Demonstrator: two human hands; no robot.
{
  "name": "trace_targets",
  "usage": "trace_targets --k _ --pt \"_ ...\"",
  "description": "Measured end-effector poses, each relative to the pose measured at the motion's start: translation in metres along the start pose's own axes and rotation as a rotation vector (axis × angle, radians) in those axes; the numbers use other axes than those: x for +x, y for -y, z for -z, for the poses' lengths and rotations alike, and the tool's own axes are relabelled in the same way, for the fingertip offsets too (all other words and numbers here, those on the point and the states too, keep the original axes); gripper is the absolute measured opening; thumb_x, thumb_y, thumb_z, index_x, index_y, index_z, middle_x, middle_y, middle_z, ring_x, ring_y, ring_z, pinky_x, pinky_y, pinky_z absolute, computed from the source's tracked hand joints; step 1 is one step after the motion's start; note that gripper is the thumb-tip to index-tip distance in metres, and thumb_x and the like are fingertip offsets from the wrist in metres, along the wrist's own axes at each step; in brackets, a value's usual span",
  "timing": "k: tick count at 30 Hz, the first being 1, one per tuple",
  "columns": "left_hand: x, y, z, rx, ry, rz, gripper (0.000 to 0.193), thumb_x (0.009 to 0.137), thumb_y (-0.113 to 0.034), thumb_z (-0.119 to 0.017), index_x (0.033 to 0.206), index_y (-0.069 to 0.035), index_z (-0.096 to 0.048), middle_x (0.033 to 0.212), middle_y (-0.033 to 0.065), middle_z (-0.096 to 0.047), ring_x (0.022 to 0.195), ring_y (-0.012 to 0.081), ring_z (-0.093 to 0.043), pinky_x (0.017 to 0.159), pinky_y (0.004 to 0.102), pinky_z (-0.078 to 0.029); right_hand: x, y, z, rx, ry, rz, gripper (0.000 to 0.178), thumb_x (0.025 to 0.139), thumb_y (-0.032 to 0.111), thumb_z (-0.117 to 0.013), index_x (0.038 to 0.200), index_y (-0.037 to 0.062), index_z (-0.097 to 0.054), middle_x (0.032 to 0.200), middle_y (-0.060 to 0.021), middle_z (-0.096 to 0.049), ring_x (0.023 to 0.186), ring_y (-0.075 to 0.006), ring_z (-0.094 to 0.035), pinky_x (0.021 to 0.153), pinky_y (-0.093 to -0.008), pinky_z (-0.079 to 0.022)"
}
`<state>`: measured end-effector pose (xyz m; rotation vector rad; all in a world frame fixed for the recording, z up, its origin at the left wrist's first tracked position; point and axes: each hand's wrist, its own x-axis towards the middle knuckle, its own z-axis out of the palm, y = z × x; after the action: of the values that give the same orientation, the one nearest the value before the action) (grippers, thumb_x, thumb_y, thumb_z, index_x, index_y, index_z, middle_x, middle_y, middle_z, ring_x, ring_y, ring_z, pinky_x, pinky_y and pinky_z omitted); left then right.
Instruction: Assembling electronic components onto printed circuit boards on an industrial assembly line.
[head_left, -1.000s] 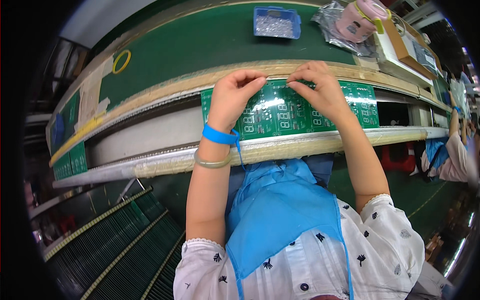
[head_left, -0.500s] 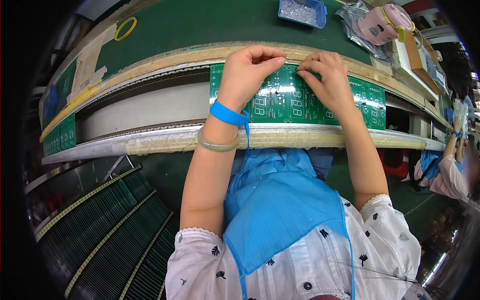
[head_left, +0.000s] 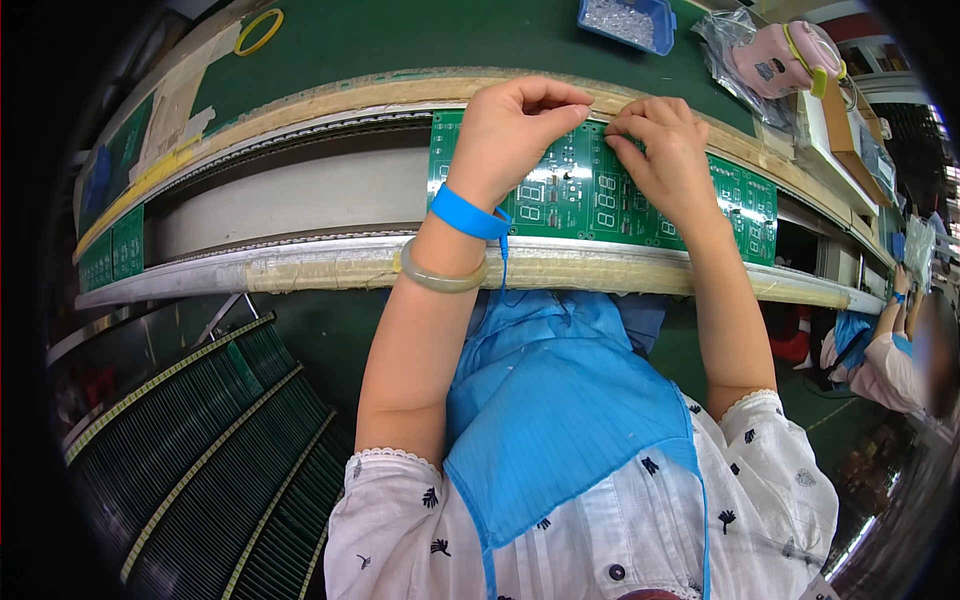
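Note:
A green circuit board panel (head_left: 575, 205) with white digit outlines lies across the rails in front of me. My left hand (head_left: 512, 140) is over its far left part, thumb and forefinger pinched close together near the far edge. Whatever is in that pinch is too small to make out. My right hand (head_left: 665, 155) hangs over the panel just to the right, its thumb and fingertips also drawn together by the far edge. I cannot tell what it holds, if anything. A blue wrist strap (head_left: 466, 213) with a cord and a pale bangle (head_left: 440, 277) circle my left arm.
More green boards (head_left: 112, 252) sit at the rails' left end. A rack of upright boards (head_left: 190, 470) stands lower left. Beyond the rails are a yellow tape ring (head_left: 258, 32), a blue tray (head_left: 655, 30) of small clear parts and a pink container (head_left: 785, 62). Another person (head_left: 885, 365) works far right.
The whole view has shifted slightly, moving the panel up and right in the picture. Both hands keep nearly the same place over the panel, fingertips still pinched.

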<state>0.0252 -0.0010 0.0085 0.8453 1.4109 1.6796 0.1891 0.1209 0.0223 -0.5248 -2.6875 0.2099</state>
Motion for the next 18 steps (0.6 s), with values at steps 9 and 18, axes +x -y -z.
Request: trace_targets --k 9,18 --pt "0.001 -0.001 0.0 -0.003 0.003 0.012 0.018 0.086 -0.006 -0.073 0.103 -0.002 -0.074 0.096 0.0044 -0.071 0.088 0.01 -0.064 0.08 0.0218 -0.051 0.0 -0.005 -0.001 0.095 0.002 -0.109 0.013 0.08 0.021 -0.072 0.089 0.012 -0.074 0.097 0.0 -0.066 0.103 -0.0241 -0.055 0.088 -0.0426 -0.036" --pt "0.009 0.005 -0.007 0.365 0.021 -0.037 0.015 0.084 -0.004 -0.072 0.098 -0.004 -0.076 0.089 0.0018 -0.072 0.08 0.0087 -0.064 0.075 0.0217 -0.05 -0.007 -0.023 -0.013 0.266 -0.275 -0.224 0.013 0.083 0.021 -0.071 0.092 0.0124 -0.075 0.094 0.0004 -0.068 0.097 -0.022 -0.058 0.088 -0.0381 -0.039"
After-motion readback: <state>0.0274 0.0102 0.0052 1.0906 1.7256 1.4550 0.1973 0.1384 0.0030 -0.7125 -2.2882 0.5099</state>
